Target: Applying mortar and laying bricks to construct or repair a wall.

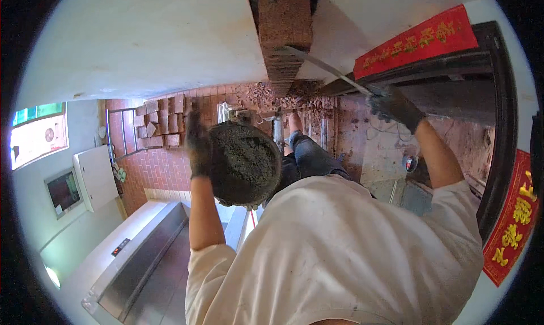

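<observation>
My left hand [198, 145], in a dark glove, grips the left rim of a round dark mortar pan [276, 180] in front of my body. Grey wet mortar [243, 161] lies in the pan. At the right, my gloved right hand [395, 105] is closed around the end of a long, thin, pale tool [334, 71]; its exact kind I cannot make out. The far end of that tool meets the face of a narrow brick column [285, 33], which shows rough courses down the white wall.
Stacked bricks [161, 121] stand on the red tiled floor at left, beside a metal frame [122, 132]. Broken rubble [263, 95] lies around the column's foot. A dark door frame [498, 98] with red banners [419, 41] rises at right; an elevator doorway [153, 263] is lower left.
</observation>
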